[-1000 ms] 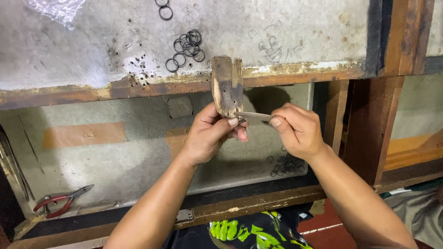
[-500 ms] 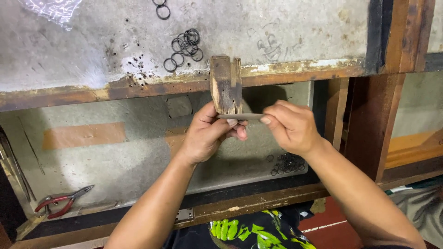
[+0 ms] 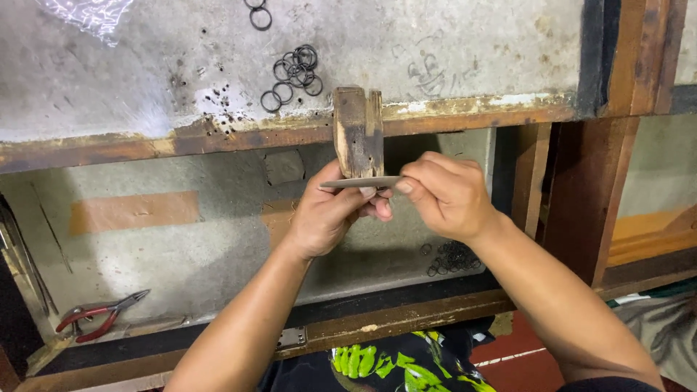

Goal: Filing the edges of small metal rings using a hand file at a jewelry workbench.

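A: What's the bench like?
B: A scarred grey benchtop with a worn wooden edge, and a drawer-like tray beneath.
A: The hands?
B: The left hand pinches something small at the wooden peg; the right hand grips one thin file across it.
A: Counts?
B: One pair of red pliers at eight o'clock. Two ring piles: one at twelve, another at five.

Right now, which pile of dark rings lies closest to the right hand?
The ring pile in the lower tray, just below the right hand; the other rings lie on the upper benchtop.
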